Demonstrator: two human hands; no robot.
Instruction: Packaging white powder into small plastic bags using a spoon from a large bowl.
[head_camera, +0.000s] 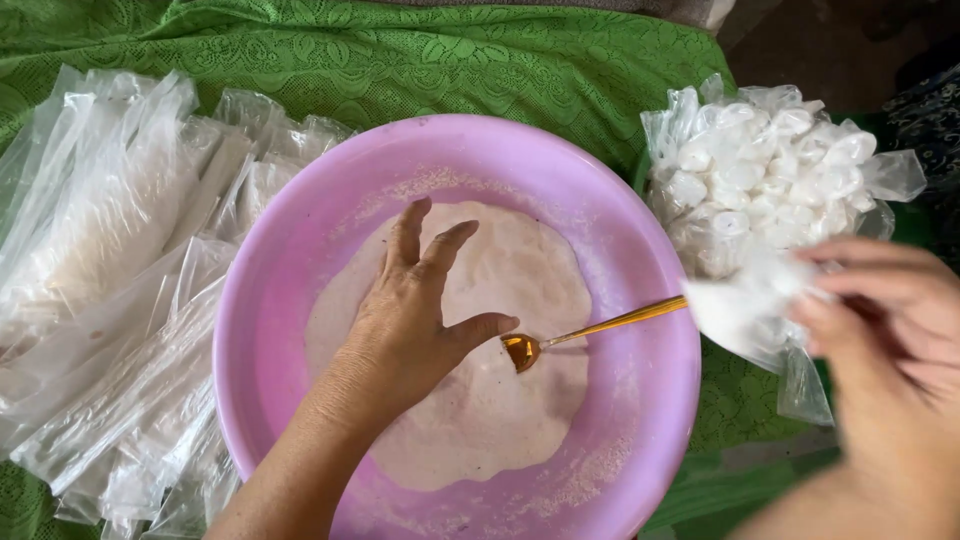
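A wide pink plastic basin holds a flat layer of pale pinkish powder. My left hand hovers over the powder with its fingers spread and nothing in it. A gold spoon lies in the basin, bowl in the powder just right of my thumb, handle resting toward the right rim. My right hand, blurred, is beyond the right rim and pinches a small filled clear plastic packet.
A pile of empty clear plastic bags lies left of the basin. A large clear bag of small filled white packets sits at the upper right. Green patterned cloth covers the surface.
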